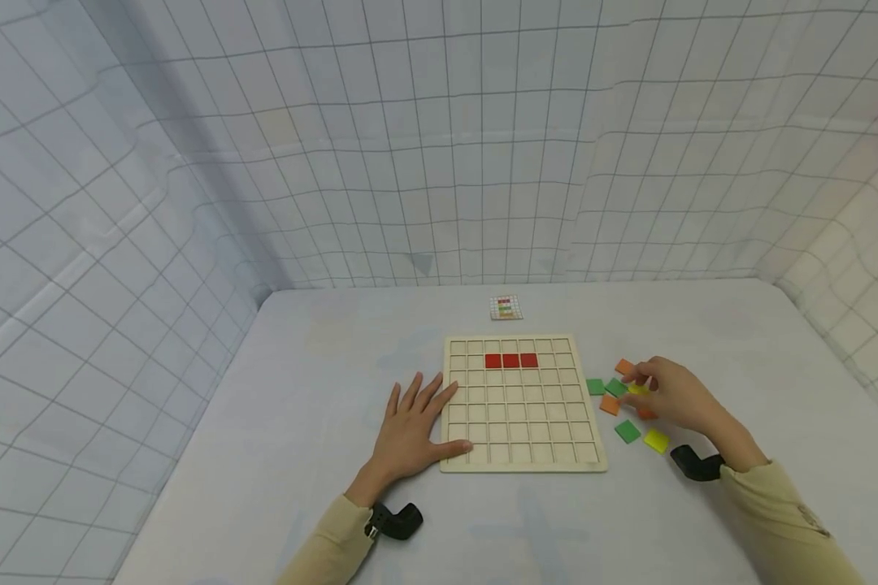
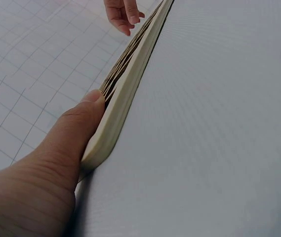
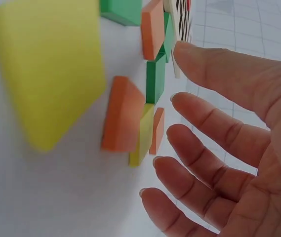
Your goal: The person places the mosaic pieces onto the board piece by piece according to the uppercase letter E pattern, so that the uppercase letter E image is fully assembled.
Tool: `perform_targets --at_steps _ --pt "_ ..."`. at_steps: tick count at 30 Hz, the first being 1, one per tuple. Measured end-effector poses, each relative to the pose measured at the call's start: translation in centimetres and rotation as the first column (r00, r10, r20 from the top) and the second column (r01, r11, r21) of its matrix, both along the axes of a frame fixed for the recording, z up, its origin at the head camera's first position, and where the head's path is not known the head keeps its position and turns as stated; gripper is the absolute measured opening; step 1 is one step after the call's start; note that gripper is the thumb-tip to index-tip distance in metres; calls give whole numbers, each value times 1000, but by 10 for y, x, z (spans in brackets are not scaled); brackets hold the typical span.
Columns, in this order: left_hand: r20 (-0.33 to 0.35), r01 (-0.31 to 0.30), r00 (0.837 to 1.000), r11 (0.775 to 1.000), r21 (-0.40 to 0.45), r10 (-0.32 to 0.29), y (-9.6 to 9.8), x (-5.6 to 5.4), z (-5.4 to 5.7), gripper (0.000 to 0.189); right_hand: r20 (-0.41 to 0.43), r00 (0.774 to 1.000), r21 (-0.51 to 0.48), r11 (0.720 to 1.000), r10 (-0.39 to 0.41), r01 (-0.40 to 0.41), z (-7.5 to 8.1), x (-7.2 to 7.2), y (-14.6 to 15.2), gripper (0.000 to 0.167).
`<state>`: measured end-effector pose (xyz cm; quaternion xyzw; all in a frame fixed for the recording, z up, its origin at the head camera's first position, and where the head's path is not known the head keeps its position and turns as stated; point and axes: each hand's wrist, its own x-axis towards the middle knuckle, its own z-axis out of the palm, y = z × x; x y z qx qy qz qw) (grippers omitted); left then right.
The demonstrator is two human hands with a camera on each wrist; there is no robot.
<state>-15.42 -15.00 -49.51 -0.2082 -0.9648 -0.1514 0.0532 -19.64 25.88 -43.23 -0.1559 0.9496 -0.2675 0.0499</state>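
A cream gridded board (image 1: 523, 413) lies flat on the table, with three red square tiles (image 1: 510, 361) side by side in its second row from the far edge. My left hand (image 1: 407, 435) rests at the board's left edge, fingers spread, the thumb over the near left corner. To the right of the board, my right hand (image 1: 675, 396) hovers above loose tiles, its fingers slightly bent and apart with nothing between them. Around it lie green tiles (image 1: 627, 431), orange tiles (image 1: 610, 405) and yellow tiles (image 1: 656, 441). Some are partly hidden by the hand in the head view.
Beyond the board lies a small card (image 1: 506, 307) printed with a grid and coloured squares. A pale cloth covers the table (image 1: 322, 366). Checked fabric walls (image 1: 439, 162) hang behind it and at both sides.
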Motion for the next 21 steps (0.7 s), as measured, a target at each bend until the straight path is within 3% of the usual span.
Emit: perform_targets --at_steps 12,21 --pt "-7 -5 1000 1000 2 5 0 -1 1 92 42 998 38 998 -54 53 0 29 26 51" --pt "-6 3 1000 1000 -2 -3 1 -1 1 92 72 995 68 995 -74 70 -10 30 25 48"
